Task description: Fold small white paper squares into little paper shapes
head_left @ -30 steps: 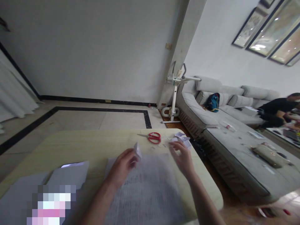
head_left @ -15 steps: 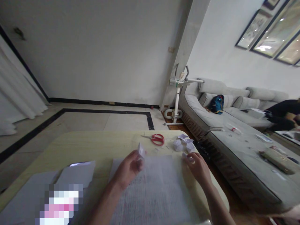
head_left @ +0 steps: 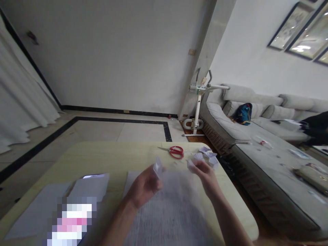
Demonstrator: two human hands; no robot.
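Observation:
My left hand (head_left: 146, 184) is closed on a small folded paper piece (head_left: 158, 166) whose pointed tip sticks up above the fingers. Opposite it, my right hand (head_left: 206, 176) pinches another folded paper piece (head_left: 191, 166) between thumb and fingers. The two pieces are apart, over a large printed sheet (head_left: 171, 212) lying on the table. Several more folded paper pieces (head_left: 205, 150) sit grouped at the table's far right corner, just beyond my right hand. Red-handled scissors (head_left: 176, 152) lie near the far edge, their blades pointing left.
The pale wooden table (head_left: 102, 155) carries white papers (head_left: 38, 208) and a phone with a blurred screen (head_left: 70, 225) at the left. Small scraps lie near the scissors. A grey sofa (head_left: 269, 164) runs along the right, with white exercise equipment (head_left: 197, 109) behind the table.
My right hand has lifted its folded paper from beside the group and moved left, closer to my left hand. The whole view has shifted slightly as the head turned left.

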